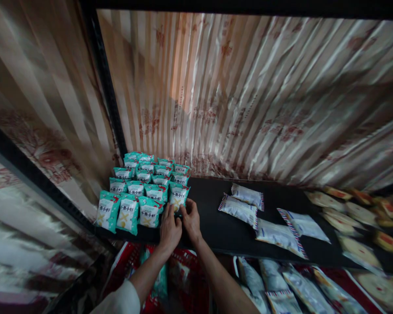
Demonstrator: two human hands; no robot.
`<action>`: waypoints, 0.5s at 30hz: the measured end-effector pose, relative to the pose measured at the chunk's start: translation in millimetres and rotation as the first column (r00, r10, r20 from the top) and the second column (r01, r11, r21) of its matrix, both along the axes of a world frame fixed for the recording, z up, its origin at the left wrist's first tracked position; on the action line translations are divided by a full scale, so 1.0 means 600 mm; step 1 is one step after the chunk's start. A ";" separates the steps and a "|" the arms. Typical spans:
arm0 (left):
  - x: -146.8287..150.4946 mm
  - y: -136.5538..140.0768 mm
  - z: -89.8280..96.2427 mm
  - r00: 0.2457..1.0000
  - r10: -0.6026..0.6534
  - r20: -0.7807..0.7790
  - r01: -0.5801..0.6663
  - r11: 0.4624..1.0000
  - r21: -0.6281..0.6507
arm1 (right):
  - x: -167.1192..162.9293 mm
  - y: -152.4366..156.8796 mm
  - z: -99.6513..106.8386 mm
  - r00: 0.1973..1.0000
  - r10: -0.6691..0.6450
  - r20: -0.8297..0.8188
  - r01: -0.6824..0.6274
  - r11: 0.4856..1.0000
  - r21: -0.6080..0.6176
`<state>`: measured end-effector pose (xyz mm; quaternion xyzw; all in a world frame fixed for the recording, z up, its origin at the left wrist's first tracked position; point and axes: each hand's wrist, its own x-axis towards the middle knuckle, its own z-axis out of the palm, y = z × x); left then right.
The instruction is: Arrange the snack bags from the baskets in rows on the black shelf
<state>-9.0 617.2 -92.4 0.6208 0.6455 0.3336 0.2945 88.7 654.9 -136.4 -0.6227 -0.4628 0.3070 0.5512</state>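
Both hands are at a teal-and-white snack bag (177, 194) that stands upright at the right end of the rows. My left hand (170, 229) has its fingers at the bag's lower left edge. On the lower right edge, my right hand (191, 220) grips with bent fingers and thumb. The bottom of this bag is partly hidden by the fingers. Matching snack bags stand in several rows to the left, among them a front-row bag (149, 213) beside my left hand.
The black shelf (206, 209) also carries white pouches with striped ends (239, 211) and, farther right, round flat packages (360, 253). Below its front edge are a red basket (190, 279) and a container of white pouches (301, 288). A patterned curtain (216, 87) hangs behind; a black post (106, 78) stands left.
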 end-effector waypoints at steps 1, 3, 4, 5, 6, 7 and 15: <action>0.000 0.001 -0.001 1.000 -0.002 0.003 0.002 1.000 0.007 | 0.000 0.001 0.001 1.000 -0.006 0.005 0.006 1.000 -0.008; -0.001 0.004 -0.003 1.000 -0.010 0.013 0.010 1.000 0.011 | -0.001 0.002 0.005 1.000 -0.021 0.016 0.021 0.999 -0.030; 0.000 0.005 -0.004 1.000 -0.012 0.021 0.012 1.000 0.009 | -0.002 0.002 0.007 0.999 -0.029 0.022 0.029 0.999 -0.039; 0.000 0.006 -0.004 0.999 -0.013 0.030 0.013 1.000 0.005 | -0.002 0.002 0.010 0.999 -0.035 0.027 0.036 0.998 -0.045; 0.000 0.007 -0.005 0.999 -0.014 0.039 0.014 1.000 0.000 | -0.003 0.002 0.012 0.999 -0.037 0.029 0.038 0.998 -0.046; 0.000 0.008 -0.005 0.999 -0.016 0.045 0.016 1.000 -0.003 | -0.004 0.001 0.015 0.999 -0.036 0.028 0.037 0.998 -0.047; -0.012 -0.011 0.010 0.998 -0.036 0.054 0.036 0.999 0.006 | -0.011 -0.032 0.042 0.997 -0.072 0.002 0.072 0.997 0.017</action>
